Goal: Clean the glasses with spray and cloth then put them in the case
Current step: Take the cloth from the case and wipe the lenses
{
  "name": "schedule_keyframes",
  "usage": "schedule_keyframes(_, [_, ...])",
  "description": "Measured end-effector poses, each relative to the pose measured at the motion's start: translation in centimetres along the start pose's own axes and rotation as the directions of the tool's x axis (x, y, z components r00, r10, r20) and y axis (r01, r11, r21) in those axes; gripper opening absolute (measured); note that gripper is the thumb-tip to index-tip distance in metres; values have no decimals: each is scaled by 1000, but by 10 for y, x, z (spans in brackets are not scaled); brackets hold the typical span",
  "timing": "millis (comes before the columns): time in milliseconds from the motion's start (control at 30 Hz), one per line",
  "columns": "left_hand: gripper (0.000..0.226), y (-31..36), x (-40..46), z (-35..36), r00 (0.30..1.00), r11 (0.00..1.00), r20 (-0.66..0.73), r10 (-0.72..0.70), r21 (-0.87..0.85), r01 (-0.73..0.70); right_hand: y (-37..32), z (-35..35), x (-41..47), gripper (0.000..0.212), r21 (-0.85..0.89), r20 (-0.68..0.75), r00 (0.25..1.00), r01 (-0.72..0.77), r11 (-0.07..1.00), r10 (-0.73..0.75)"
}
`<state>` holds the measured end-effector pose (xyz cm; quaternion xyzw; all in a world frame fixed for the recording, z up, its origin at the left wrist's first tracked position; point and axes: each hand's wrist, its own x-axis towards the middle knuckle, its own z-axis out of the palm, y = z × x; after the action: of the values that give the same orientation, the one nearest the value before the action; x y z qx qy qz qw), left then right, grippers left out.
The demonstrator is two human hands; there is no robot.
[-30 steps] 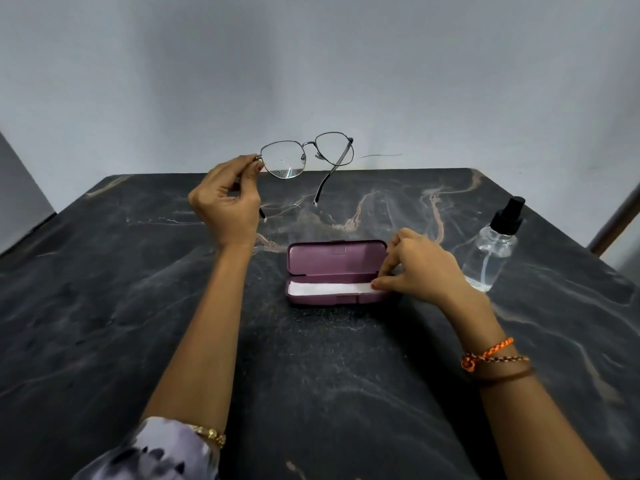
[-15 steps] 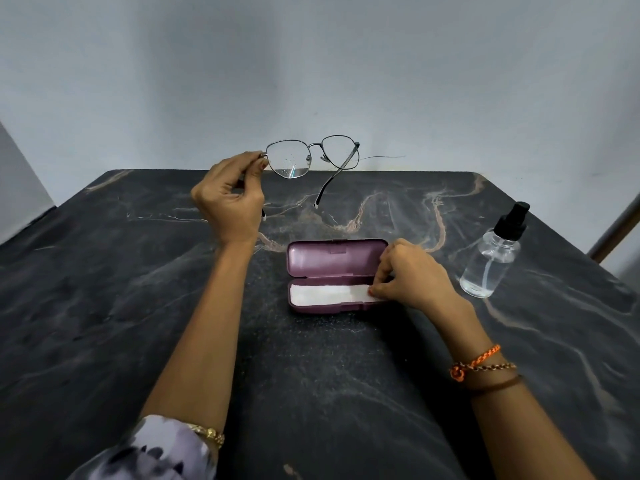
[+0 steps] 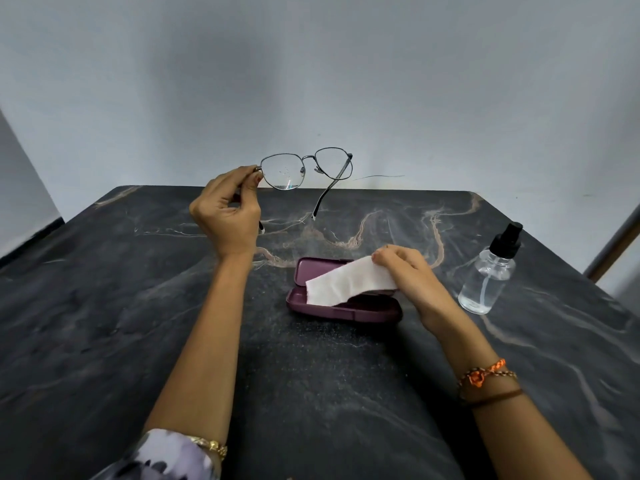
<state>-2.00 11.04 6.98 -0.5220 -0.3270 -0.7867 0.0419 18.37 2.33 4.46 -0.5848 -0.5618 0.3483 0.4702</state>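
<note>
My left hand (image 3: pixel 228 213) holds thin dark metal-framed glasses (image 3: pixel 304 168) by their left hinge, raised above the table's far side with the temples unfolded. Droplets show on the left lens. A purple glasses case (image 3: pixel 346 311) lies open in the middle of the table. My right hand (image 3: pixel 408 271) pinches the right end of a white cloth (image 3: pixel 346 280) and holds it lifted at a slant, its left end still over the case. A clear spray bottle (image 3: pixel 488 271) with a black nozzle stands upright to the right of the case.
The dark marble table (image 3: pixel 138 306) runs to a pale wall at the back. A metal leg or bar (image 3: pixel 613 244) crosses the far right edge, past the table's corner.
My right hand has gripped the white cloth and pulled it up out of the open case. The glasses in my left hand have stayed raised, shifting only slightly.
</note>
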Motion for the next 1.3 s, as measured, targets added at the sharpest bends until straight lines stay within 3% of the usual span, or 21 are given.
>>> schedule_keyframes(67, [16, 4, 1, 1, 1000, 1000, 2, -4, -9, 4, -3, 0, 1, 24, 304, 7, 990, -136, 943, 141])
schedule_keyframes(133, [16, 9, 0, 5, 1000, 1000, 21, 14, -15, -14, -6, -3, 2, 19, 620, 87, 966, -243, 746, 243])
schedule_keyframes(200, [15, 14, -1, 9, 998, 999, 53, 47, -13, -46, -7, -5, 2, 19, 807, 175, 951, -287, 517, 254])
schedule_keyframes(267, [12, 18, -4, 12, 994, 997, 83, 70, -17, -69, -6, -8, 3, 27, 901, 180, 954, -258, 348, 239])
schedule_keyframes(400, [8, 25, -9, 17, 986, 994, 129, 107, -30, -104, -8, -16, 4, 34, 996, 24, 975, -41, 77, 221])
schedule_keyframes(500, [8, 29, -14, 20, 977, 990, 162, 142, -30, -139, -8, -22, 4, 29, 998, -38, 979, 48, -44, 202])
schedule_keyframes(600, [8, 35, -18, 25, 966, 985, 196, 171, -58, -163, -9, -23, 3, 28, 992, -53, 983, 72, -108, 175])
schedule_keyframes(800, [6, 47, -32, 35, 923, 966, 285, 257, -71, -247, -9, -24, 2, 45, 973, -81, 981, 117, -200, 179])
schedule_keyframes(933, [7, 48, -36, 37, 914, 964, 308, 265, -70, -256, -8, -29, 0, 38, 952, -69, 989, 104, -286, 129])
schedule_keyframes(1200, [7, 45, -35, 35, 914, 966, 313, 257, -62, -251, -10, -30, -5, 48, 953, -22, 995, 50, -300, 97])
schedule_keyframes(1300, [7, 44, -34, 33, 911, 966, 321, 258, -69, -249, -11, -29, -4, 50, 965, -6, 992, 38, -259, 124])
